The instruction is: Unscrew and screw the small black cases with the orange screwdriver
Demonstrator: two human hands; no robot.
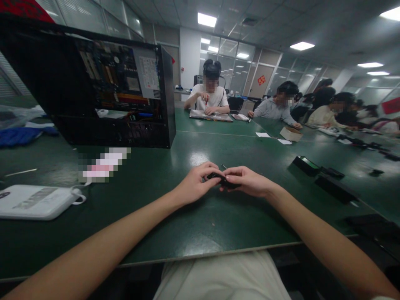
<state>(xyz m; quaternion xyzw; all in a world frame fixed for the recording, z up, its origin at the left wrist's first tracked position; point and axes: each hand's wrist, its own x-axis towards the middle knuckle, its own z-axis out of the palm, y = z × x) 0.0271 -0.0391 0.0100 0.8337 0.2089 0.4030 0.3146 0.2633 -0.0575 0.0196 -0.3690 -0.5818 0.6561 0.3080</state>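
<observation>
Between fingers [234, 179], a black object [229, 183]

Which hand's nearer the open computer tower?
Left. The left hand is in front and to the right of the open computer tower, not touching it; the right hand is farther right. Both hold a small black part.

Can't properly read any text here tbh. The white label [149, 73] inside the black computer case [167, 91] is just tiny print, the grey marking [36, 198] on the white device [58, 206] is blurry, and the red diamond sign [261, 80] is too small.
</observation>
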